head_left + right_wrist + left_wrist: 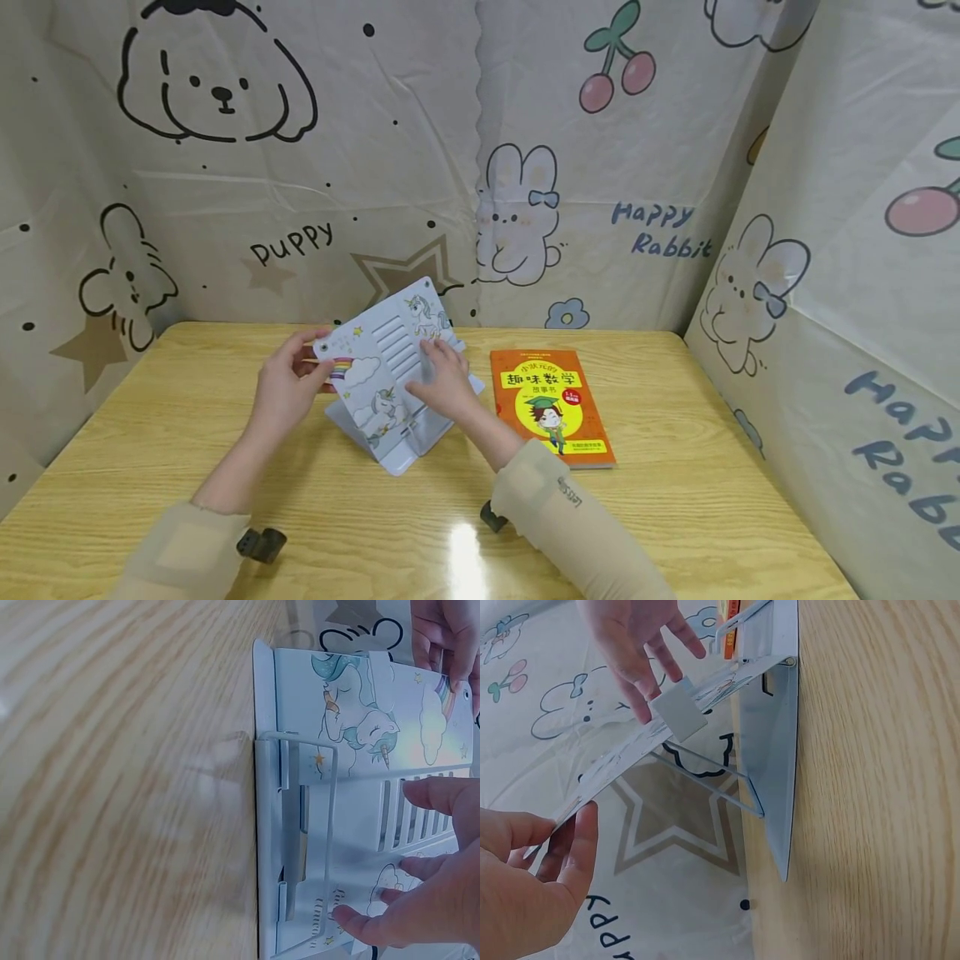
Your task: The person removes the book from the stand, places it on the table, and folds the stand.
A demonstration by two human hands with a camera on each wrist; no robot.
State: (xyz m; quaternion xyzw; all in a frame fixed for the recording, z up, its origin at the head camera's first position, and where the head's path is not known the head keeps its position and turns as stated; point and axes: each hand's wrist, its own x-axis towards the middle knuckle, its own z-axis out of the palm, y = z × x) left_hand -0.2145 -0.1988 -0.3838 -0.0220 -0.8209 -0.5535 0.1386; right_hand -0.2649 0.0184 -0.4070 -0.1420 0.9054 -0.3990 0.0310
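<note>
A white metal book stand (pixel 366 367) printed with unicorns, clouds and a rainbow stands tilted on the table, its slotted back panel raised. My left hand (pixel 288 375) pinches the panel's upper left corner between thumb and fingers. With fingers spread, my right hand (pixel 450 383) lies over the right part of the panel, fingertips at its front face near the slots. Behind the panel, a wire support leg (pixel 712 791) runs down to the flat base plate (pixel 771 772). A wire page holder (pixel 332 825) shows along the front lip.
An orange book (pixel 504 392) with a cartoon figure on its cover lies to the right of the stand. The wooden table (pixel 360 533) meets a printed cloth (pixel 420 167) at the back. Similar cloth hangs at both sides.
</note>
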